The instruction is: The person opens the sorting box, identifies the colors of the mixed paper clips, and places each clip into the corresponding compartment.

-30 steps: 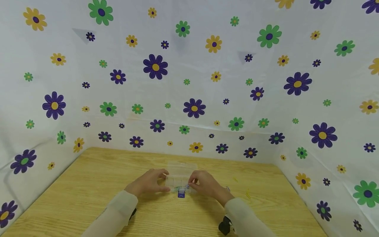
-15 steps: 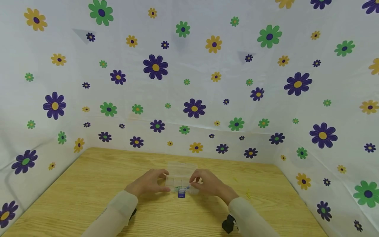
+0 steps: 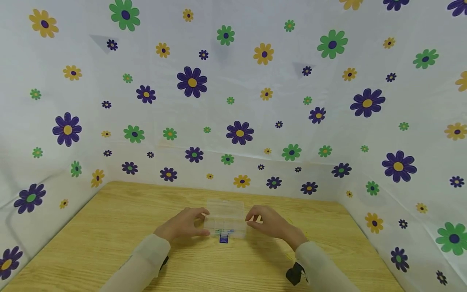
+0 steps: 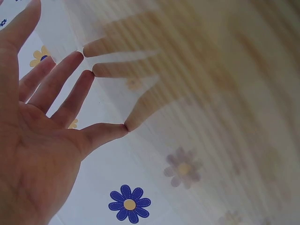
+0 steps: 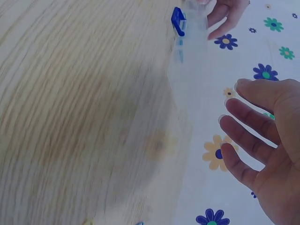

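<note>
While the left hand [image 3: 185,224] rests, fingers spread, at the left end of the clear box [image 3: 238,234] on the table [image 3: 219,269], the right hand [image 3: 270,223] hangs just off the other end, fingers relaxed, nothing in them! Lid [image 3: 225,208] up, blue latch [image 3: 224,239] in front, small clips [image 3: 231,231] inside: it looks like filling, and the next move probably calls for a light pinch on the yellow clips [image 3: 290,256]. Those are partly lost behind the right sleeve [image 3: 319,259], and which compartment holds what, I can't tell.
</note>
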A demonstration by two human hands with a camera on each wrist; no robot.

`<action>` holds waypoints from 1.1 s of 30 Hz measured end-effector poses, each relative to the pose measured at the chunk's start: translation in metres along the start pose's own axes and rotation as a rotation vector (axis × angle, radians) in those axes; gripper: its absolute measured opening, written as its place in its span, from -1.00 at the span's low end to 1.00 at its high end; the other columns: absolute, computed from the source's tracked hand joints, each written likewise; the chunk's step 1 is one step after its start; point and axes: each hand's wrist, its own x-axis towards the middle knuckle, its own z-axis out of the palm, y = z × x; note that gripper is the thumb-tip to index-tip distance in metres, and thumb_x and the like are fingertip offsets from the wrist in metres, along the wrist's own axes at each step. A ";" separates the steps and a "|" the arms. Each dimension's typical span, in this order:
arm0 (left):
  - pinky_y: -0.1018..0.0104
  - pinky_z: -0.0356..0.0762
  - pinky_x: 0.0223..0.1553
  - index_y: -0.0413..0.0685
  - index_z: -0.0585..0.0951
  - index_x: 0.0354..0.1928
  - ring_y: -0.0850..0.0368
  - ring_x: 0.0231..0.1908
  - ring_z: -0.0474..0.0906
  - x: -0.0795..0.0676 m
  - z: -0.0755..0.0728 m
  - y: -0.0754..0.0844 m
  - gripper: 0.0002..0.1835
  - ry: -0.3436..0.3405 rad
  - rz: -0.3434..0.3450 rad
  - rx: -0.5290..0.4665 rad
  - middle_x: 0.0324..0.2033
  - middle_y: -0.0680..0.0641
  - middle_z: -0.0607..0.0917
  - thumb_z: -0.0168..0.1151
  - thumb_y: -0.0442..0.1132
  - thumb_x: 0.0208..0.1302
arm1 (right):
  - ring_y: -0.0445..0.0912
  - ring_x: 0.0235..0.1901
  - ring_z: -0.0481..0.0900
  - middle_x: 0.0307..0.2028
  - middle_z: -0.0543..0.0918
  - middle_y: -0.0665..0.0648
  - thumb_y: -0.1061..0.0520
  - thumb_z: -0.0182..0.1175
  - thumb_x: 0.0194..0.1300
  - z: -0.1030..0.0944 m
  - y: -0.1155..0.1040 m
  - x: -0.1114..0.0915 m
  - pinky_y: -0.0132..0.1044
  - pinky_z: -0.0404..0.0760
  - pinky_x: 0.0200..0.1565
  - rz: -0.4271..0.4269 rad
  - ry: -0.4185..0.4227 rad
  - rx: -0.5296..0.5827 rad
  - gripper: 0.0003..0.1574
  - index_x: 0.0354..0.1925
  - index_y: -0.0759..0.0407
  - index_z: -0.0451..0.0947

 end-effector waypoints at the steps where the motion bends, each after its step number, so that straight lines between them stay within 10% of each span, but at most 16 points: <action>1: -0.36 0.33 0.40 -0.07 0.55 0.30 -0.29 0.33 0.49 0.000 0.000 0.000 -0.28 0.001 0.001 0.001 0.19 -0.21 0.71 0.51 0.13 0.19 | -0.18 -0.22 0.66 -0.16 0.76 0.07 0.16 0.29 0.44 -0.002 0.002 -0.002 -0.15 0.73 -0.15 -0.002 0.003 -0.005 -0.84 -0.10 0.20 0.72; 33: -0.36 0.30 0.42 -0.06 0.57 0.29 -0.30 0.34 0.45 0.000 -0.001 -0.001 -0.26 0.005 -0.025 0.016 0.17 -0.22 0.72 0.52 0.15 0.16 | -0.26 -0.25 0.68 -0.17 0.78 0.11 0.19 0.33 0.39 -0.043 0.035 -0.088 -0.27 0.69 -0.27 0.052 -0.122 0.079 -0.90 -0.15 0.16 0.74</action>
